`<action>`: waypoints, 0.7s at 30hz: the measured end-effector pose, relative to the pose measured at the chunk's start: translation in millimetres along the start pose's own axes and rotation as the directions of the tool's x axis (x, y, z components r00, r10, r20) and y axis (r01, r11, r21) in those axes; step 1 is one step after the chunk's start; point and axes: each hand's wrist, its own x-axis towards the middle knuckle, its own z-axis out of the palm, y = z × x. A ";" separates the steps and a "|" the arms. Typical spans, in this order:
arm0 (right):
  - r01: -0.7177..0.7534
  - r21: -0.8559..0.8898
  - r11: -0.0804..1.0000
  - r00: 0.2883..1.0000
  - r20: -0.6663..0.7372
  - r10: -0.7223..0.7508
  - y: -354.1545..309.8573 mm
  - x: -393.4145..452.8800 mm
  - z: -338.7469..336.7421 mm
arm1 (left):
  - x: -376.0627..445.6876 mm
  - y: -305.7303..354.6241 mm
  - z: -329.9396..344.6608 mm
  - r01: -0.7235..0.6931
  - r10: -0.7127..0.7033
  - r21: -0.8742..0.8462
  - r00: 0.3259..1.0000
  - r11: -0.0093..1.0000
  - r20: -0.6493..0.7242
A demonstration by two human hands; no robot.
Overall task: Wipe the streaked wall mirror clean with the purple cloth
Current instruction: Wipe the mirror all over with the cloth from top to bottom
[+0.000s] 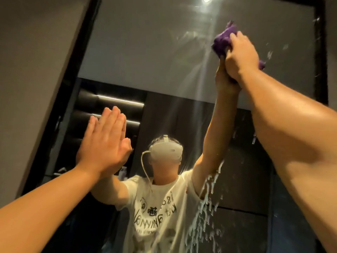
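Wall [36,70], grey, at far left, beside the black frame [80,52] of the mirror [145,52]. Left hand [104,141]: flat, fingers straight and together, palm pressed to the lower left of the glass, gripping nothing. White foam streaks [206,203]: running down the lower centre-right of the glass; right hand [238,55]: raised high, clamped around the bunched purple cloth [223,40], pressing it against the upper right of the mirror.

Right hand [240,55] pressing purple cloth [223,42], mirror [145,52]
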 end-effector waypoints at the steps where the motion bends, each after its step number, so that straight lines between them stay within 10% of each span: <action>1: 0.051 0.031 0.998 0.998 0.025 -0.052 -20.5 -4.9 10.5 | -0.2 -0.4 0.1 -0.004 0.004 0.004 1.000 1.000 0.003; 5: 0.551 0.090 0.829 0.824 0.100 -0.558 -66.7 -117.0 41.7 | -0.4 -2.0 -0.4 -0.006 0.007 -0.017 1.000 1.000 0.030; 12: 0.861 0.247 0.445 0.317 0.424 -0.848 -13.7 -385.7 12.8 | 0.6 4.4 -10.6 0.022 -0.023 0.014 0.997 1.000 0.077; 15: 0.715 0.406 0.570 0.468 0.328 -0.821 -5.6 -346.8 6.8 | 3.2 17.5 -15.5 0.023 -0.024 0.015 0.997 1.000 0.073; 21: 0.357 0.128 0.925 0.933 -0.006 -0.359 38.1 -140.6 -47.0 | 29.3 93.6 -22.0 -0.027 0.032 -0.175 0.999 0.984 0.030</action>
